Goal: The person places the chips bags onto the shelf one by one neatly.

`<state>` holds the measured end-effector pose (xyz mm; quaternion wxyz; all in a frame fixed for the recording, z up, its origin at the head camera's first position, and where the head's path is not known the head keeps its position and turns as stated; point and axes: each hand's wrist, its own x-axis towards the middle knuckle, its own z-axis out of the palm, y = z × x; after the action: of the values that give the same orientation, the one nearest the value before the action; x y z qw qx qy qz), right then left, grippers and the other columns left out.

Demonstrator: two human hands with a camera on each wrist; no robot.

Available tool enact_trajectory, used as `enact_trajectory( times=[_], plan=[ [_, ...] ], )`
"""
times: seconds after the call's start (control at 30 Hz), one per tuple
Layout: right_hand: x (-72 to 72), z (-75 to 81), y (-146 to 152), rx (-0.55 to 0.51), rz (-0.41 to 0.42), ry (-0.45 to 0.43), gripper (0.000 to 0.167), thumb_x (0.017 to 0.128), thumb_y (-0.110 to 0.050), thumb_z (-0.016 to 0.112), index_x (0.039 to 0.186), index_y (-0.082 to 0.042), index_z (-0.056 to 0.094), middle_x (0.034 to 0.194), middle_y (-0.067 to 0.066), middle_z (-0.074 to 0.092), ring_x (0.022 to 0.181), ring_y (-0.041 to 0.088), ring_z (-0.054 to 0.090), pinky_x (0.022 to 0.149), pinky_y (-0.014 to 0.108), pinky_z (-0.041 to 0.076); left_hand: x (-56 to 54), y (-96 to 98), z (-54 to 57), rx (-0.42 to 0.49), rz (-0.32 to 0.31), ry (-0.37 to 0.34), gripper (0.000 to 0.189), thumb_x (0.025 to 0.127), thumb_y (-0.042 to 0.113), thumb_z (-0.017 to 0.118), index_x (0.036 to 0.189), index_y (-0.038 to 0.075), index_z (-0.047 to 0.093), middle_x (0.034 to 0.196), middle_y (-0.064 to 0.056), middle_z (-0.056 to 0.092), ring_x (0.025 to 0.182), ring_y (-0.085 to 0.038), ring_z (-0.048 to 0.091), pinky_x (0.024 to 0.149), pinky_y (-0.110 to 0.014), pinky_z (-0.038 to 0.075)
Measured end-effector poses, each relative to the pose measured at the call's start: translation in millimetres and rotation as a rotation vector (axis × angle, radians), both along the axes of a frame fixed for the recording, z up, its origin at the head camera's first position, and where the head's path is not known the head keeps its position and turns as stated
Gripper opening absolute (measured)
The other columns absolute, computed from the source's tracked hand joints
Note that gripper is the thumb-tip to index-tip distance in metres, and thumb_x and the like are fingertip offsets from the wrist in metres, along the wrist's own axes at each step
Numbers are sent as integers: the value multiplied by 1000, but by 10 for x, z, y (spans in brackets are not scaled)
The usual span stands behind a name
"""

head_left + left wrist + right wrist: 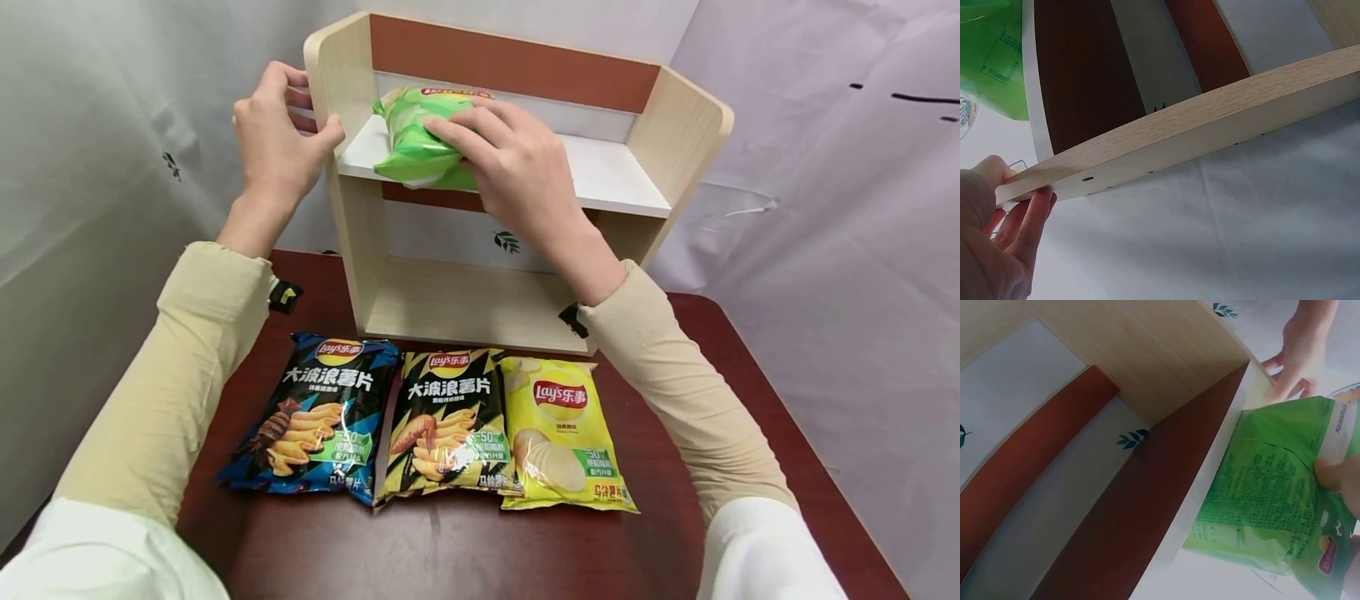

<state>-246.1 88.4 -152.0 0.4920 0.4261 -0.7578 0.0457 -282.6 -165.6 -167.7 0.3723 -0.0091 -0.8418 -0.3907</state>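
Observation:
My right hand [525,158] grips a green bag of potato chips [420,137] by its right side, at the front edge of the white upper shelf board [615,179]. In the right wrist view the thumb presses the green bag [1254,494] near its seam, and the bag overhangs the board's edge. My left hand [281,137] pinches the front edge of the left side panel [327,92], thumb inside and fingers outside. The left wrist view shows that hand [1004,231] on the pale wood panel [1166,122].
Three chip bags lie in a row on the dark red table [420,550] before the shelf: a blue one [318,417], a black one [450,425] and a yellow one [562,433]. The lower shelf board [457,296] sits behind them. White cloth [840,275] hangs around.

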Motion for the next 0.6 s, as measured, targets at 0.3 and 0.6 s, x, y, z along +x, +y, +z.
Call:
enact_trajectory(
  times=[0.3,0.6],
  plan=[
    [-49,-21,-18,10,-42,-75,32,91,-20,63,123,-18,65,116,-4,70,106,26,56,80,39,50,3,2,2,11,-7,7,36,83,28,61,116,14,59,112,-8,71,69,14,51,80,-17,55],
    [-132,-74,-26,56,-65,-153,36,92,-19,63,127,-18,63,125,-3,66,112,27,55,81,39,50,-9,-5,0,15,-4,12,36,82,29,61,116,15,59,111,-8,72,67,16,49,78,-15,54]
  ],
)
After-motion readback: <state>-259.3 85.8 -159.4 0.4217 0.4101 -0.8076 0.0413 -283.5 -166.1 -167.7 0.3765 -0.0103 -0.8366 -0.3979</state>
